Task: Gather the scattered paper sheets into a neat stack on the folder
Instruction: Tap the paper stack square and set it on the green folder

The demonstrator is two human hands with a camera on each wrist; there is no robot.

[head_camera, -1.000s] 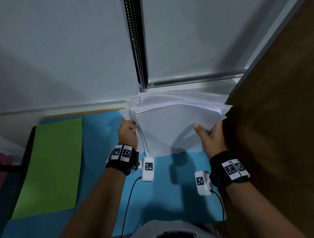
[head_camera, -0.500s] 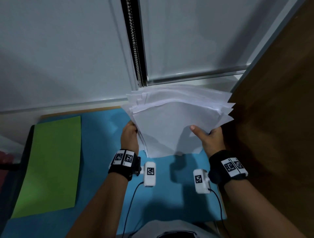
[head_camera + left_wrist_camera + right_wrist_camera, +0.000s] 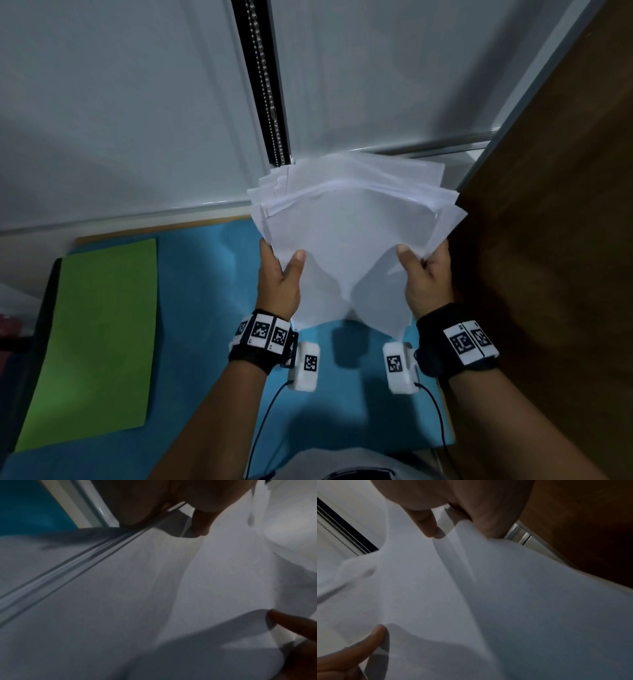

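A loose bundle of white paper sheets (image 3: 352,226) is held up above the blue table, its far edges fanned and uneven, its middle sagging between my hands. My left hand (image 3: 279,277) grips the bundle's left edge, thumb on top. My right hand (image 3: 423,274) grips the right edge the same way. The left wrist view shows the sheets (image 3: 154,595) with their stacked edges and my thumb pressed on them. In the right wrist view the sheets (image 3: 488,601) bend under my right thumb. The green folder (image 3: 92,342) lies flat at the left, well apart from the paper.
A blue mat (image 3: 205,342) covers the table under my arms. A brown wooden panel (image 3: 548,240) stands close on the right. A white wall with a window frame and a bead chain (image 3: 263,78) is behind the sheets.
The bundle has risen and tilted more upright. Both hands have moved closer together, bowing the sheets, and my left thumb now lies on top of the paper.
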